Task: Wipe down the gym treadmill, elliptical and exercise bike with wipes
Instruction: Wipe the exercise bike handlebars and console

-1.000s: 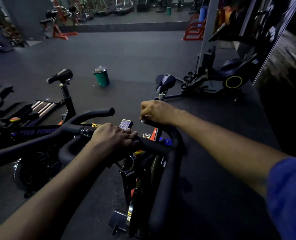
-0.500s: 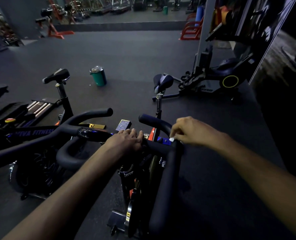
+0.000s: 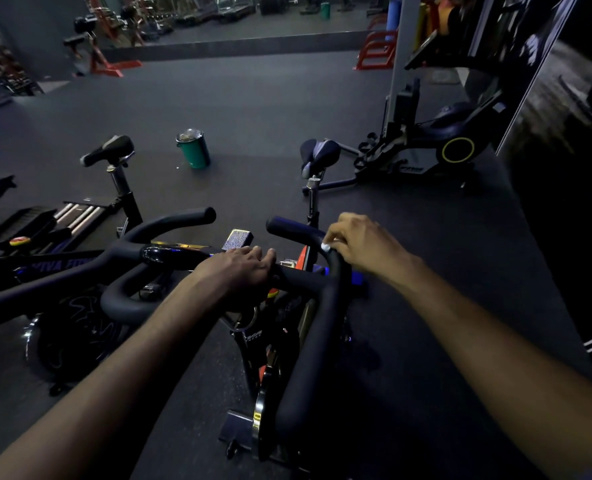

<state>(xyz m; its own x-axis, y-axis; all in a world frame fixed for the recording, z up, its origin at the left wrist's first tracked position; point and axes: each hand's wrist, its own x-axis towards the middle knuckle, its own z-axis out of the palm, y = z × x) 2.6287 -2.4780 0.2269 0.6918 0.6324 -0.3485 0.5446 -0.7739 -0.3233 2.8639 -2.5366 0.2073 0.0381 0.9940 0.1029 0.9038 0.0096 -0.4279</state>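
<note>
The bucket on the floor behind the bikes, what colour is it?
Green, with a dark rim: the bucket shows in the head view.

Both hands (image 3: 239, 268) (image 3: 363, 247) curled — seemingly gripping

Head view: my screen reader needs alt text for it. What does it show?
A person's right hand presses a white wipe on an exercise bike's right handlebar, while the left hand grips the crossbar. A green bin stands on the floor beyond.

Single head-worn wide view, looking forward and down, close above the left hand (image 3: 242, 271) and right hand (image 3: 360, 244).
</note>
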